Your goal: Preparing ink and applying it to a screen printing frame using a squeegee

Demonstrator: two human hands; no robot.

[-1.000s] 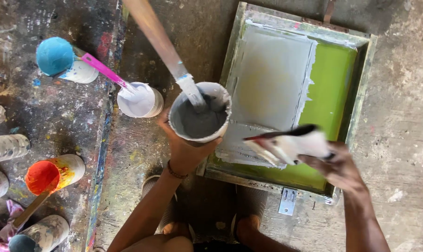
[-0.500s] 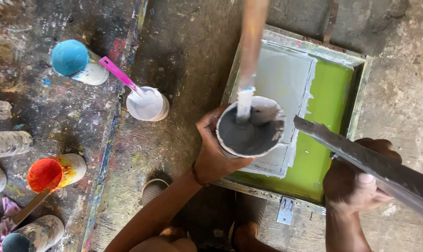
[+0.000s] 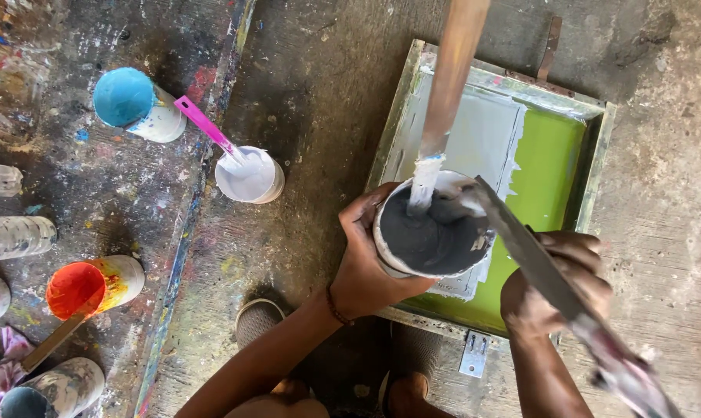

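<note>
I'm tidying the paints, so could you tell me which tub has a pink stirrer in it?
The tub of white paint, between the blue tub and the green screen frame; the others' sticks are wooden.

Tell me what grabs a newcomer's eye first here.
At centre, the left hand holds a pot of grey paint with a wooden stick standing in it, over a green framed screen. The right hand holds a long blade at the pot's rim. Far left stand blue and orange paint pots.

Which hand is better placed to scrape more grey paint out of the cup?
Right. The right hand holds the scraper, whose tip already rests at the cup's rim. The left hand is occupied gripping the cup over the green screen frame.
</note>
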